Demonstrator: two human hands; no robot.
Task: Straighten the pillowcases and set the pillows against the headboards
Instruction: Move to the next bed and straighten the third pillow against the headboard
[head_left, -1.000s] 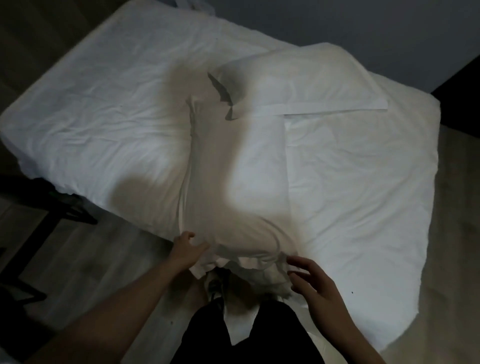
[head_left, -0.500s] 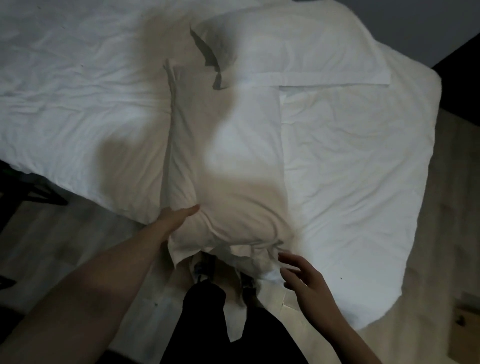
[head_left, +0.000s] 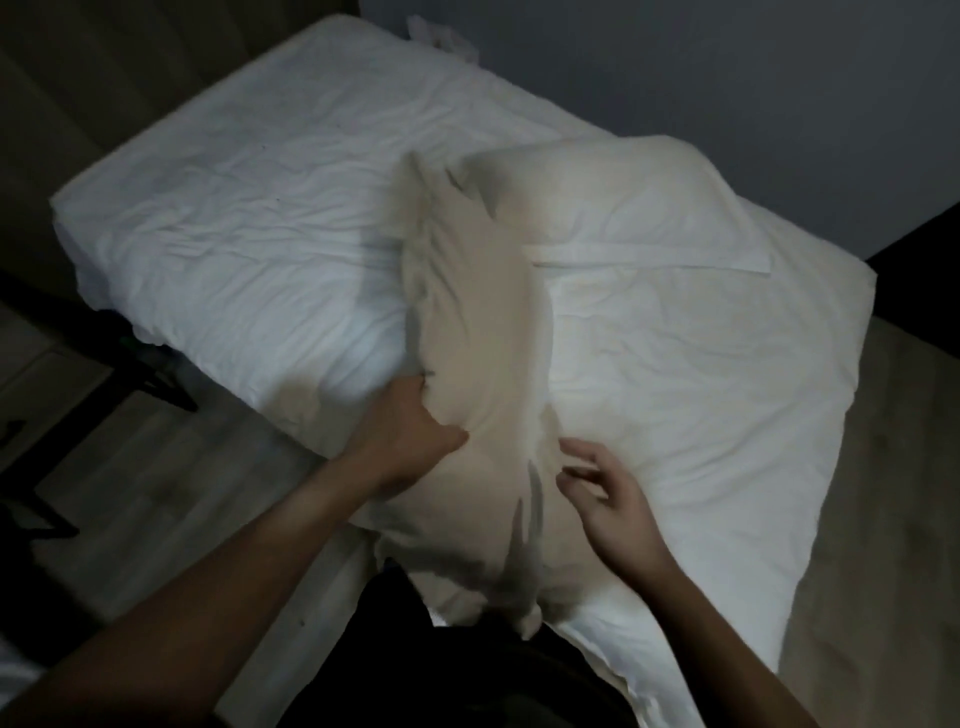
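Left hand (head_left: 410, 441) gripping near pillow (head_left: 483, 364) side at bed (head_left: 249, 218) edge; right hand (head_left: 608, 488) hovering open; one-sided grip risking pillow sliding floorward.

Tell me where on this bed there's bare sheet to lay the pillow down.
Bare sheet lies left of the near pillow, out to the bed's left edge. A narrower patch lies right of it, below the far pillow. The middle is crowded: both pillows overlap, with the left hand and right hand there.

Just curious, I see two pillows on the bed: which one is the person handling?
The near pillow, lying lengthwise toward the person. The left hand grips its side and the right hand hovers by it. The far pillow lies crosswise, untouched.
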